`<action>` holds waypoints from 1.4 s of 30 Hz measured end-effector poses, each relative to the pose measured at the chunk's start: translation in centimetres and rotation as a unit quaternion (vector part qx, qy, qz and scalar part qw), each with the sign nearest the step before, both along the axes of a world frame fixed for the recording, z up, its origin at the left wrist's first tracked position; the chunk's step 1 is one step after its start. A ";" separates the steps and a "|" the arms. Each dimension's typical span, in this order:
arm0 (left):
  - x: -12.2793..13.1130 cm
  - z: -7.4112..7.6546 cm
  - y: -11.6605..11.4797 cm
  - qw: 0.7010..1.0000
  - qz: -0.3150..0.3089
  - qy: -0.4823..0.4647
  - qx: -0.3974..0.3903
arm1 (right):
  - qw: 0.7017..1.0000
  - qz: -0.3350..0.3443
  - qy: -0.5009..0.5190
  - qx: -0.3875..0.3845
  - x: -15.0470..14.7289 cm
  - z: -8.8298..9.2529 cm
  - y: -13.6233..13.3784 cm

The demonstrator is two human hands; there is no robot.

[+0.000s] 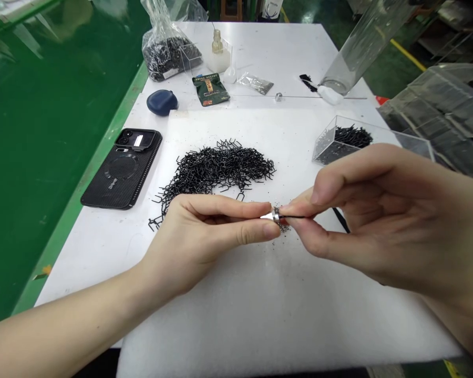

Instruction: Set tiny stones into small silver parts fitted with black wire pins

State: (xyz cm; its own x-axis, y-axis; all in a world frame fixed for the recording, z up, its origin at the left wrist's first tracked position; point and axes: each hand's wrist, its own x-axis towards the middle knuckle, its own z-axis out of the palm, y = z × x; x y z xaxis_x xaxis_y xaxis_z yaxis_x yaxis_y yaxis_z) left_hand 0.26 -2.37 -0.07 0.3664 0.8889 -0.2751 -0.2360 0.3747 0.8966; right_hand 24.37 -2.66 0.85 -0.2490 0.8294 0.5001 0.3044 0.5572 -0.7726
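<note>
L hand (197, 231) closed, fingers pressed together, thumb on top, pinching silver cone-tipped part (270, 216) at its narrow end, w/ metal ring on part visible just past fingertips. R hand (394, 220) partly open, thumb & index (299, 207) pinching thin black rod (295, 216) where it meets the ring, other fingers curled loosely under. Fingertips of both hands nearly touching, part held btwn them over white foam sheet (260, 325). Fine black specks (283, 227) lie on foam directly below. Second black stick (341, 220) shows under R hand, contact unclear. Heap of bent black wire pieces (216, 170) lies just above L hand, its lower end beside L fingers. Clear acrylic box (331, 149) w/ same black pieces sits beyond R knuckles, near, not touched. Foam runs on below both hands to its near edge, R side edge past R wrist. Phone in black case (120, 168) lies left of heap, well apart from L hand, on white table (86, 252), whose green-trimmed edge (59, 231) runs along far L. Blue pouch (161, 102), green foil sachet (211, 89), bag of black pieces (167, 58) at far end of table, out of reach of both pinches
</note>
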 end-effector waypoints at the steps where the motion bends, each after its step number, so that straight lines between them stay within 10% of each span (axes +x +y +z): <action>1: 0.0 0.0 0.0 1.000 0.000 0.001 0.001 | 1.000 0.012 0.008 0.005 0.0 -0.1 0.2; 42: 0.0 -0.2 -0.2 0.999 -0.001 -0.047 0.004 | 0.995 0.082 0.036 0.052 0.6 -1.0 1.7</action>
State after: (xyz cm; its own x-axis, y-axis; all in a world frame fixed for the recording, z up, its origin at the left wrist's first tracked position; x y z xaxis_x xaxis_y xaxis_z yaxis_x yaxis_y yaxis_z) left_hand 0.30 -2.54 -0.27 0.3924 0.8900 -0.2320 -0.3183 0.3681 0.8736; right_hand 24.99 -0.91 -0.15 -0.3371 0.7239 0.6020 0.1499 0.6725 -0.7248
